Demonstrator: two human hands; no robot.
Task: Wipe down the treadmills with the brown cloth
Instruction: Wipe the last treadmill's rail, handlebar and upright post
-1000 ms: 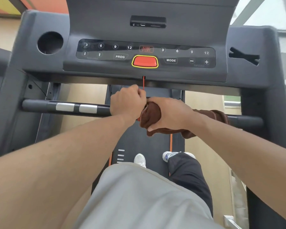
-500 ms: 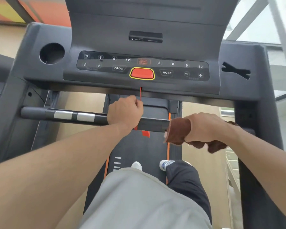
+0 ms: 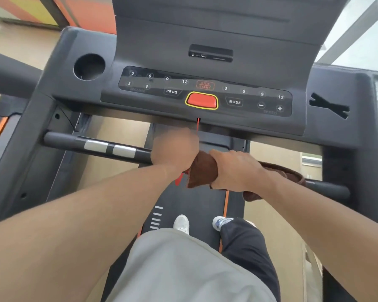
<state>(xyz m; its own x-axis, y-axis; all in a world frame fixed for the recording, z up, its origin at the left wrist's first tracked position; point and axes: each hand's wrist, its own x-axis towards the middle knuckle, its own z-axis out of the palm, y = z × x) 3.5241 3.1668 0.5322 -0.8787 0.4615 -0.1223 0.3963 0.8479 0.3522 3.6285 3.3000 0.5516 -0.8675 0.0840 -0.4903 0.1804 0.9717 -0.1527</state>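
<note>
Gym treadmill (image 3: pixel 205 29), console above. Left hand (image 3: pixel 174 152) wrapped round crossbar (image 3: pixel 109 147), apparently bracing; right hand (image 3: pixel 236 168), fingers curled over brown cloth (image 3: pixel 202 171), pressing it around bar beside left hand, probably for wiping.

left hand (image 3: pixel 174 152): fist, blurred | right hand (image 3: pixel 235 168): fingers curled, gripping | both arms outstretched, hands touching

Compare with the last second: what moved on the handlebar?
The right hand, gripping the brown cloth around the handlebar, slid out to the right, then back to the middle until the cloth meets the left hand. The left hand kept its grip on the bar; feet unmoved.
</note>
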